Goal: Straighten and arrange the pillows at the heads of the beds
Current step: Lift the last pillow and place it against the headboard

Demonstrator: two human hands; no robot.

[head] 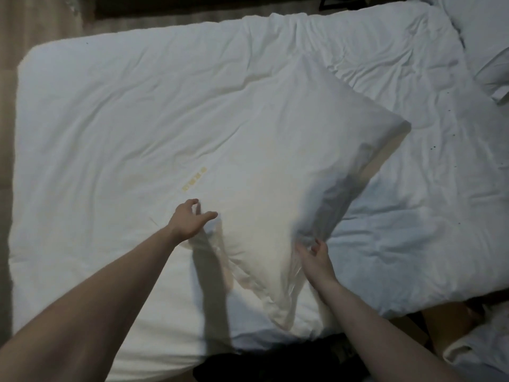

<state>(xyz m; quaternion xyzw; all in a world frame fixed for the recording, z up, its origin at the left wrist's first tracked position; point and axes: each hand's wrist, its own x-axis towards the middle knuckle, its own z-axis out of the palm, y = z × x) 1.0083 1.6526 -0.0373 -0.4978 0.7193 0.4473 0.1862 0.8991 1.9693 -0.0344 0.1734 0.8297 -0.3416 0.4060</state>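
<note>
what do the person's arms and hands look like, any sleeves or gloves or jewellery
Both forearms are bare right to the frame's edge: no sleeves show. The left hand and right hand wear no gloves. No watch, bracelet or ring is visible, though motion blur softens the fingers.

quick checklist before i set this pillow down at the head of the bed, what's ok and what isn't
1. Left hand gripping the pillow: not ok, fingers are spread at its near left corner, not closed on the cloth.
2. Right hand gripping: cannot tell, fingers touch the near right edge but the cloth there is motion-blurred.
3. Pillow lying square on the bed: not ok, it sits at a slant and its right side is lifted and blurred.
4. Duvet smooth beneath: not ok, creased all over.
5. Other pillows in place: cannot tell, only partly in view at the right edge.
</note>
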